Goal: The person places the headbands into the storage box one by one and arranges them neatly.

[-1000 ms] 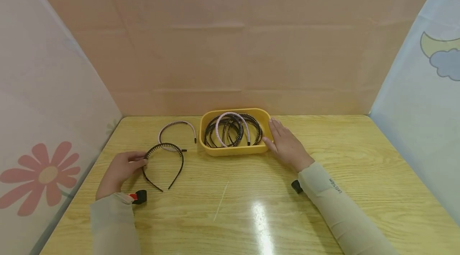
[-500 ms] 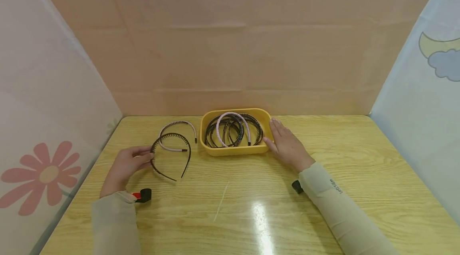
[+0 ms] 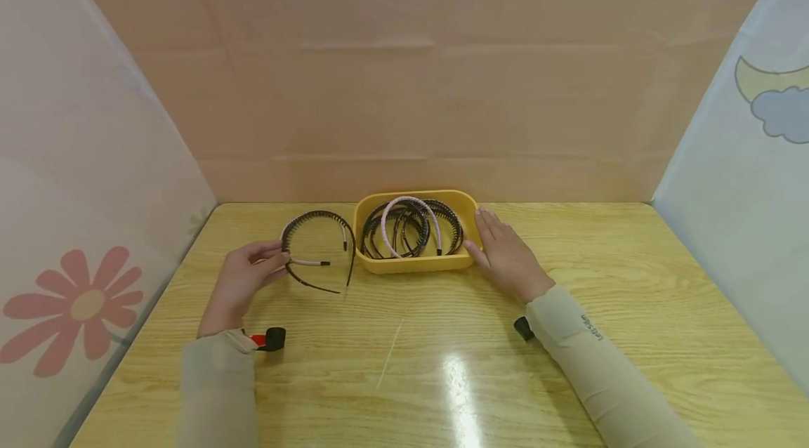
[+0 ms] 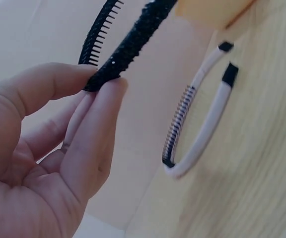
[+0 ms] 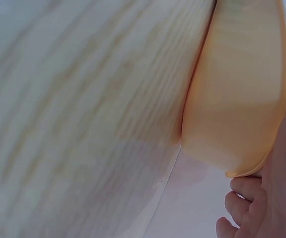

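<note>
In the head view my left hand (image 3: pixel 250 278) pinches a black headband (image 3: pixel 351 251) by its left side. The left wrist view shows the glittery black band (image 4: pixel 138 44) between thumb and fingertips, its inner comb teeth visible. It overlaps a pale pink headband (image 3: pixel 310 262) lying on the table, whose black tips and toothed inside show in the left wrist view. My right hand (image 3: pixel 508 256) holds the right end of a yellow box (image 3: pixel 417 265), thumb over the rim and fingers along the outside. Inside that box lie several black headbands (image 3: pixel 456 223) and a pink one (image 3: pixel 383 223).
The wooden table (image 3: pixel 404 357) meets a plain brown backdrop (image 3: pixel 404 83) just behind the box. Pale side panels stand left and right, one with a red flower (image 3: pixel 85 306). A black wrist mount (image 3: pixel 274 338) sits by the left sleeve.
My left hand has carried the black headband away from me and to the right, so it now overlaps the pink headband beside the box. My right hand and the box stay in place.
</note>
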Demonstrator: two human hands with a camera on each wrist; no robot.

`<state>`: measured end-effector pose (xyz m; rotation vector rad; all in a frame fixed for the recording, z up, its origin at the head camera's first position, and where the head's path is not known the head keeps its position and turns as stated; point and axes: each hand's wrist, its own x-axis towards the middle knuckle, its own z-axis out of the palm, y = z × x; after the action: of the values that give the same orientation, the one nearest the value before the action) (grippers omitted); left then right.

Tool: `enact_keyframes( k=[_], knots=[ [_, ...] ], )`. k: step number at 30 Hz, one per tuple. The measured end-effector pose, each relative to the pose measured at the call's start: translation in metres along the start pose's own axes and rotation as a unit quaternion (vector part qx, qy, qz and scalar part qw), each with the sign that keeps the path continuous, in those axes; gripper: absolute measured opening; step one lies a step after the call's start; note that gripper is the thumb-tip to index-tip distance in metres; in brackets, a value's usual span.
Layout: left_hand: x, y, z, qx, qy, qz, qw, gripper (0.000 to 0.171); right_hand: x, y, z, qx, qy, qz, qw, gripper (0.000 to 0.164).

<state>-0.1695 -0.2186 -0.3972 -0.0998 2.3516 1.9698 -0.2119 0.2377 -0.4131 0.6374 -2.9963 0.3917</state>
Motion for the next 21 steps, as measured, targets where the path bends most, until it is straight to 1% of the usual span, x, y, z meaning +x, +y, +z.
enact_keyframes(
  k=[3, 7, 12, 17, 21],
  knots=[
    [-0.001, 0.005, 0.004, -0.018, 0.002, 0.0, 0.9998, 0.051, 0.0, 0.0, 0.0, -0.006, 0.0, -0.001, 1.0, 0.073],
    [0.0, 0.012, 0.011, -0.049, 0.011, 0.012, 0.9987, 0.05, 0.0, 0.0, 0.0, -0.007, 0.003, -0.004, 1.0, 0.072],
    [-0.001, 0.022, 0.024, -0.078, 0.027, 0.028, 0.9962, 0.048, 0.001, 0.001, 0.001, -0.007, 0.002, -0.003, 1.0, 0.072],
    [-0.003, 0.031, 0.038, -0.103, 0.037, 0.032, 0.9935, 0.049, 0.002, 0.002, 0.001, -0.009, -0.006, -0.001, 1.0, 0.074],
    [-0.002, 0.035, 0.05, -0.125, 0.051, 0.035, 0.9902, 0.045, 0.003, 0.003, 0.002, -0.012, -0.009, -0.001, 1.0, 0.074]
  ],
)
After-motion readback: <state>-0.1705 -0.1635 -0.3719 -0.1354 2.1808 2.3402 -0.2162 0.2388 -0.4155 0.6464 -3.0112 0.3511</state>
